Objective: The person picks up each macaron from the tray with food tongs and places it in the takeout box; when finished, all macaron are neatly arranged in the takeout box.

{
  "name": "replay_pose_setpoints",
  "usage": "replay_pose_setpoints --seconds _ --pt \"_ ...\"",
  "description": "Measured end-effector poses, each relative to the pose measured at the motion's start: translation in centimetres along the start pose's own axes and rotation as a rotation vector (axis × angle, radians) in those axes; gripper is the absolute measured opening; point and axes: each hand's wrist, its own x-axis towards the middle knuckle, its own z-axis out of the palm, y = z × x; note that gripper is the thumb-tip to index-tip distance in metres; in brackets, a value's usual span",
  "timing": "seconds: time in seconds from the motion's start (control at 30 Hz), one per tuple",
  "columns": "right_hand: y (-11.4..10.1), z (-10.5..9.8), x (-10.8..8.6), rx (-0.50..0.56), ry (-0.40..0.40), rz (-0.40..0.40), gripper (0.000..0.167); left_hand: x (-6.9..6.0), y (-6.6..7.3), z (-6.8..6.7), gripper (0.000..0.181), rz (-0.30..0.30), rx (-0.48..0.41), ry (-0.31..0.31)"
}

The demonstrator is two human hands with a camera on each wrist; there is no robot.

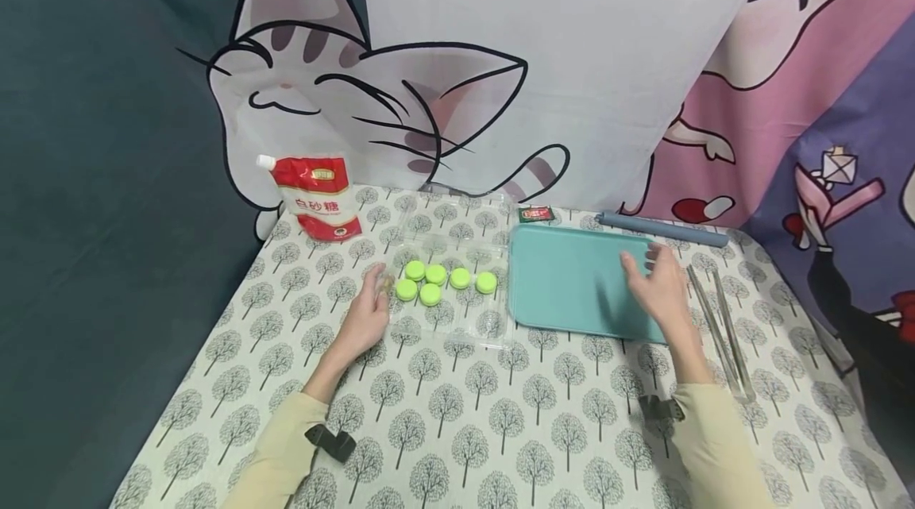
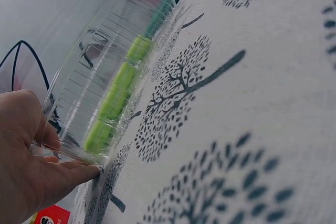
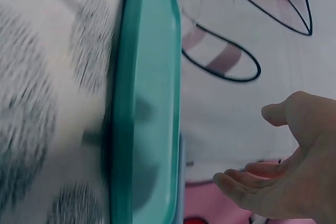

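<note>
My left hand [image 1: 368, 310] grips the left end of a clear plastic box [image 1: 493, 341] with its lid folded back. In the left wrist view, the fingers and thumb close on the box's end wall [image 2: 71, 148]. Several bright green macarons [image 1: 430, 294] lie inside, most of them grouped toward the left side. Over the right part of a teal tray [image 1: 565, 279] hovers my right hand [image 1: 661, 287], fingers loosely spread and holding nothing. The right wrist view shows this hand [image 3: 294, 166] apart from the tray, thumb and fingers separated.
A red and white sugar pouch [image 1: 318, 199] with a white cap stands at the back left. Behind the tray lie a small green and red packet [image 1: 536, 214] and a grey-blue rod [image 1: 665, 229]. Metal tongs [image 1: 725, 334] lie right of the tray. A printed curtain hangs behind.
</note>
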Motion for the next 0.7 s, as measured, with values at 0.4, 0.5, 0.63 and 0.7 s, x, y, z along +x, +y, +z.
replay_pose_setpoints --seconds 0.4,0.5,0.63,0.7 --pt "-4.4 6.3 3.1 0.094 -0.122 -0.080 0.069 0.2 0.3 -0.2 0.058 0.005 0.015 0.002" --pt "-5.5 8.0 3.9 0.135 -0.154 -0.102 0.066 0.3 0.2 -0.3 0.059 0.009 0.011 -0.002" --pt "-7.1 10.0 4.7 0.171 -0.202 -0.117 0.062 0.3 -0.1 -0.1 0.058 0.010 0.007 0.001" --pt "-7.9 10.8 5.0 0.190 -0.227 -0.124 0.060 0.2 -0.2 0.0 0.059 0.009 0.004 0.004"
